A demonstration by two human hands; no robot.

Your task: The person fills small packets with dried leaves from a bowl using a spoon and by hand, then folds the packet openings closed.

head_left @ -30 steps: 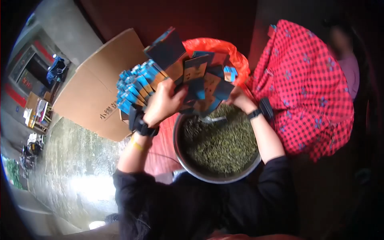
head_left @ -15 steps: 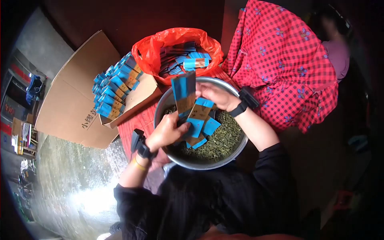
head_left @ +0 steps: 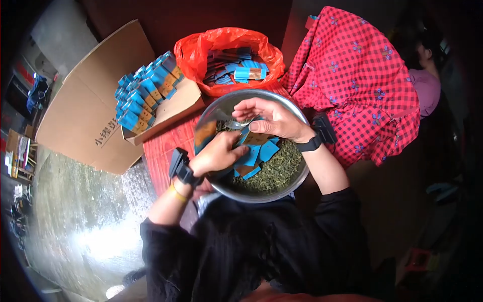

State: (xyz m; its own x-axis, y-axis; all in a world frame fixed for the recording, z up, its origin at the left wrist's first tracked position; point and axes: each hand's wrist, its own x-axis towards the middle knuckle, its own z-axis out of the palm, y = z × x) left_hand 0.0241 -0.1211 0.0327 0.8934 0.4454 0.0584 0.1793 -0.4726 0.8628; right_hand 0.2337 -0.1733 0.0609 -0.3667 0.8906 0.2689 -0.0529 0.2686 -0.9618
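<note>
My left hand [head_left: 220,150] is closed over the left part of a metal basin [head_left: 245,197]. A blue and brown paper packet [head_left: 204,137], smeared by motion, juts from the far side of its fingers. My right hand [head_left: 274,121] is above the basin's far side, thumb and fingers curved around the handle of a small shiny spoon [head_left: 234,125]. The spoon's bowl points left, towards the packet. Dried green leaves [head_left: 282,168] fill the basin, and several loose blue and brown packets [head_left: 250,155] lie on them, partly hidden under my hands.
Behind the basin, a red plastic bag [head_left: 196,48] holds many flat packets. At left, a cardboard box [head_left: 95,100] with a raised flap holds rows of standing packets [head_left: 146,95]. Red checked cloth [head_left: 352,85] drapes at right; another person [head_left: 425,83] is beyond it.
The packet, upright in my left hand before, is now tilted down to the left. My right hand has moved away from it, and the spoon has come into view. The camera view has shifted slightly.
</note>
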